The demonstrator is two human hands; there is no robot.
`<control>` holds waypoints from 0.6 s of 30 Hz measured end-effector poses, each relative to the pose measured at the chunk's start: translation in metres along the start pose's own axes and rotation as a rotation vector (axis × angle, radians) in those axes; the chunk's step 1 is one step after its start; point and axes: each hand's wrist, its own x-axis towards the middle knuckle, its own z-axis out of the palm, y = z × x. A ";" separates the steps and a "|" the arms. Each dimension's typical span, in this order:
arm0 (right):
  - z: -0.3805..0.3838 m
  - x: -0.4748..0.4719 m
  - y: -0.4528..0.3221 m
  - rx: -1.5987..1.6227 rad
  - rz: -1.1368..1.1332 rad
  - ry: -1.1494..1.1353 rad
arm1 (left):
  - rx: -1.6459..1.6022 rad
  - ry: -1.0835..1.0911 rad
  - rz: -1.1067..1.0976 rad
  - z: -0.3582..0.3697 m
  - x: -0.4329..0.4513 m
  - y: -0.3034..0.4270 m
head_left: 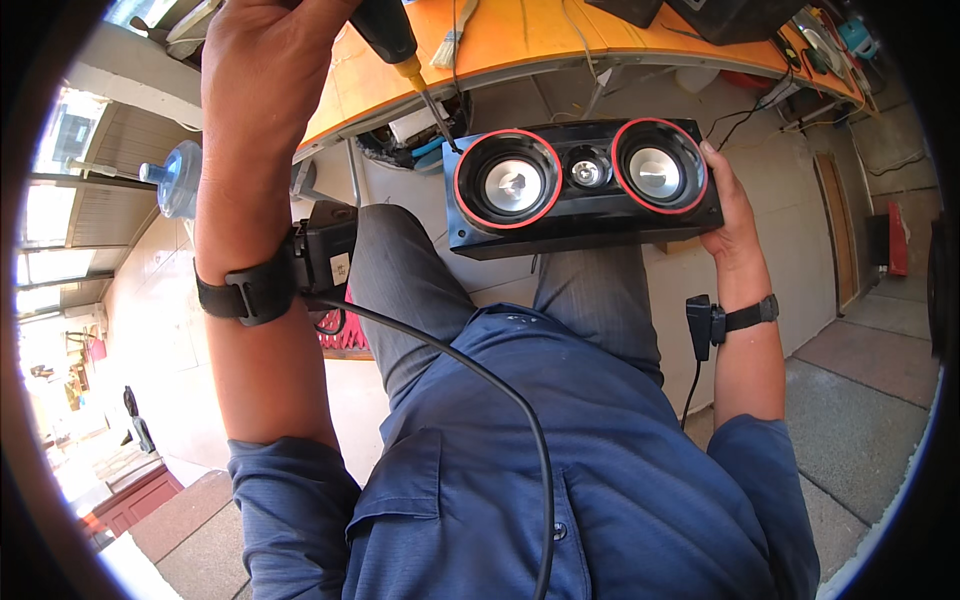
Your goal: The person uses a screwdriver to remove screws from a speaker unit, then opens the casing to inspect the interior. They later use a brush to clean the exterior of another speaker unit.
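Observation:
My left hand (259,82) is raised at the top left, around the handle of a screwdriver (384,34) with a black body and yellow collar. The frame's top edge cuts off its fingers and the upper handle. The screwdriver's bit reaches the top left corner of a black speaker box (585,206). Two large cones with red rings and silver centres, and a small driver between them, face up. My right hand (727,195) grips the box's right end, thumb on the front edge and other fingers hidden behind. The box is held above my knees, slightly tilted.
An orange workbench (517,45) spans the top, with a paintbrush (454,41), wires and black casings on it. A black cable (517,386) runs from my left wrist's strapped device (326,247) across my shirt. A blue water bottle (176,180) is at left.

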 end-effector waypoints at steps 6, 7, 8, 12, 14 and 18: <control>0.002 -0.001 -0.002 -0.017 0.003 0.013 | -0.030 0.053 -0.008 -0.001 0.001 0.004; 0.002 -0.001 -0.002 -0.015 0.003 0.000 | -0.037 0.012 -0.017 -0.003 0.001 0.006; 0.002 -0.002 -0.003 -0.013 0.004 -0.012 | -0.035 -0.067 0.008 -0.006 0.001 0.008; 0.002 -0.002 -0.002 -0.007 0.005 0.021 | 0.128 0.067 0.031 -0.001 0.000 0.004; 0.002 0.000 -0.001 -0.007 0.012 0.035 | 0.085 0.127 0.009 0.007 -0.003 0.004; 0.002 0.000 -0.001 -0.011 0.004 0.029 | 0.104 0.060 0.068 0.013 -0.005 0.023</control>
